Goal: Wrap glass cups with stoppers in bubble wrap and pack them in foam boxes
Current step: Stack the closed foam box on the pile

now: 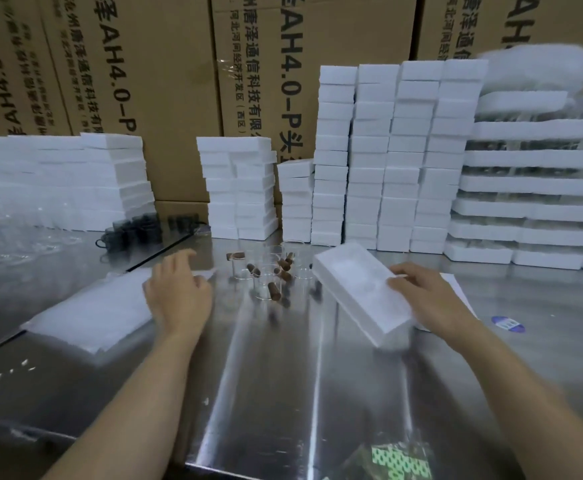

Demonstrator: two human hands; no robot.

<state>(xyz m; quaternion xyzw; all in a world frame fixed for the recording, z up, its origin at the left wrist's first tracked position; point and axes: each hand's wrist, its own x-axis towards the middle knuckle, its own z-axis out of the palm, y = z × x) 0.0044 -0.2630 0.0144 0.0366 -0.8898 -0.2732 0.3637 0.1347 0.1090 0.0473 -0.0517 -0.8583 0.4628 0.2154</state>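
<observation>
An open white foam box point(356, 289) lies tilted on the steel table, and my right hand point(428, 299) grips its right side with the thumb over the rim. Several clear glass cups point(269, 271) stand in a cluster at the table's middle, with brown cork stoppers point(274, 291) scattered among them. My left hand point(179, 292) rests with loosely bent fingers on the right end of a stack of bubble wrap sheets point(89, 317) left of the cups.
Tall stacks of white foam boxes point(387, 157) line the back of the table, with more at the left point(58, 178) and right point(532, 188). Dark glass cups point(134, 230) stand at the back left. Cardboard cartons point(165, 81) form the wall behind. A blue sticker point(507, 323) lies at right.
</observation>
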